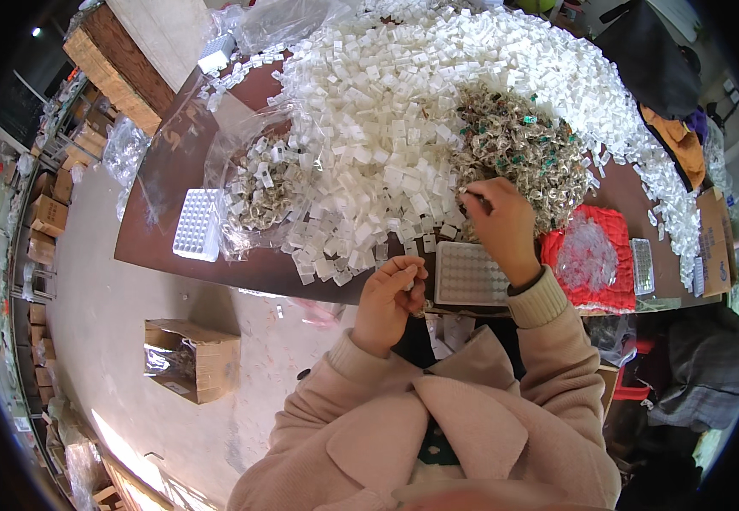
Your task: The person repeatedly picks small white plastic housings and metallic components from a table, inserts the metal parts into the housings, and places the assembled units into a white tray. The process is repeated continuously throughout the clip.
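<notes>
My left hand (pixel 389 305) is held at the table's near edge with its fingers curled together; whatever is in them is too small to make out. Farther right, my right hand (pixel 506 228) reaches to the near edge of a heap of small gold-brown and clear trinkets (pixel 523 157) with some green bits. Its thumb and fingers are pinched, and I cannot make out what they hold. Between my hands, a white gridded tray (pixel 470 277) lies at the table edge. A large mound of small translucent white plastic pieces (pixel 369 128) spreads behind.
Left on the brown table (pixel 161 183) are a clear bag of small pieces (pixel 263 183) and a white gridded tray (pixel 197 223). A red bag with clear bits (pixel 589 258) and another tray (pixel 643 266) lie right. An open cardboard box (pixel 203 362) stands on the floor.
</notes>
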`<state>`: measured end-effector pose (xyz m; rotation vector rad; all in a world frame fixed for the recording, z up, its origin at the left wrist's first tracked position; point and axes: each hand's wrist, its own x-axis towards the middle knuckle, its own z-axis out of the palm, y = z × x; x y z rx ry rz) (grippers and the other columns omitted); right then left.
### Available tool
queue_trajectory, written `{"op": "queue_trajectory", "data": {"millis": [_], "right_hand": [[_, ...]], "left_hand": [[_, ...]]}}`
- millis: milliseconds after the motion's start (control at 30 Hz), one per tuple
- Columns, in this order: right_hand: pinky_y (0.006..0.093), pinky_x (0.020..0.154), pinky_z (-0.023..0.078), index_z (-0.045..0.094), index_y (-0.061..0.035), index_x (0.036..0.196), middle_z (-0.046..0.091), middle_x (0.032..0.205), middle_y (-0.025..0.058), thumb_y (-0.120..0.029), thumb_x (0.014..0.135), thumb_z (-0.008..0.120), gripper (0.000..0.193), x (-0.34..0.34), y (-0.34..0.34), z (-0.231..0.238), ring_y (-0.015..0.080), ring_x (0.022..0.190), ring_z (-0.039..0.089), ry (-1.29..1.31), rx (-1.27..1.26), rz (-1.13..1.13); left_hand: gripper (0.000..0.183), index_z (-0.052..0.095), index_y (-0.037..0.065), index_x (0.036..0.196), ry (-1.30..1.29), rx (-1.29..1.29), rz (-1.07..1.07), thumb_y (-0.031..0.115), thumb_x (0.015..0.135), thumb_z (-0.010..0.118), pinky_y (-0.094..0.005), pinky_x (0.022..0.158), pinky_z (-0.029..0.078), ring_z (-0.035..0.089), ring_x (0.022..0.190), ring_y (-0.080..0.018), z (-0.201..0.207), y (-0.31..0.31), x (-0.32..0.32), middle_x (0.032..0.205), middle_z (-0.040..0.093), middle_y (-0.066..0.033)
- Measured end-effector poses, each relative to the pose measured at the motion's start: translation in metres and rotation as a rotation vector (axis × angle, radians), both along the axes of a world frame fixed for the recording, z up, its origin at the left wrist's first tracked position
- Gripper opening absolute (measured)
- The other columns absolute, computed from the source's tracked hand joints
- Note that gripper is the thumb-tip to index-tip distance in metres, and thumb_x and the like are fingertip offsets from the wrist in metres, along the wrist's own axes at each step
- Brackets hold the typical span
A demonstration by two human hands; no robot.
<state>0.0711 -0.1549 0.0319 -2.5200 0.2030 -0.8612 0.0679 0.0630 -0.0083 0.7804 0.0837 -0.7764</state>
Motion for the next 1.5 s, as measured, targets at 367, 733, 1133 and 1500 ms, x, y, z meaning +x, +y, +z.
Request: {"op": "queue_trajectory", "data": {"millis": [367, 733, 1133, 1500], "right_hand": [[0.0263, 0.061, 0.051, 0.072, -0.0026, 0.099, 0.069, 0.083, 0.0015, -0.005, 0.087, 0.074, 0.012, -0.022, 0.001, 0.053, 0.0106, 0.072, 0.064, 0.029, 0.479, 0.305], [0.032, 0.066, 0.051, 0.074, -0.0039, 0.092, 0.07, 0.082, 0.0112, -0.004, 0.077, 0.08, 0.016, -0.069, 0.04, 0.06, 0.0251, 0.073, 0.066, 0.122, 0.126, 0.442], [0.0357, 0.077, 0.056, 0.066, -0.0054, 0.117, 0.066, 0.111, 0.0143, 0.0, 0.078, 0.078, 0.041, -0.095, 0.069, 0.023, 0.0304, 0.095, 0.068, -0.137, 0.256, 0.352], [0.0356, 0.071, 0.052, 0.071, -0.0051, 0.104, 0.068, 0.09, 0.0114, 0.007, 0.078, 0.074, 0.029, -0.096, 0.066, 0.008, 0.0293, 0.076, 0.065, -0.193, -0.03, 0.393]], "left_hand": [[0.02, 0.062, 0.001, 0.112, -0.279, 0.121, 0.113, 0.008, 0.094, 0.065, -0.0234, 0.057, 0.037, 0.05, 0.069, -0.0093, 0.017, -0.009, 0.001, 0.093, 0.061, -0.0047], [0.011, 0.072, 0.002, 0.099, -0.838, 0.401, 0.168, 0.004, 0.088, 0.073, -0.0234, 0.065, 0.049, 0.062, 0.077, -0.0083, 0.037, 0.001, -0.014, 0.087, 0.068, -0.0019], [0.016, 0.066, -0.001, 0.107, -0.139, -0.178, 0.086, 0.012, 0.096, 0.067, -0.0191, 0.054, 0.038, 0.05, 0.062, -0.0042, 0.026, -0.004, -0.039, 0.088, 0.068, -0.0042], [0.011, 0.066, 0.0, 0.105, -0.065, -0.107, 0.153, 0.007, 0.096, 0.065, -0.0215, 0.052, 0.036, 0.048, 0.059, -0.0054, 0.013, -0.005, -0.042, 0.075, 0.06, 0.0015]]}}
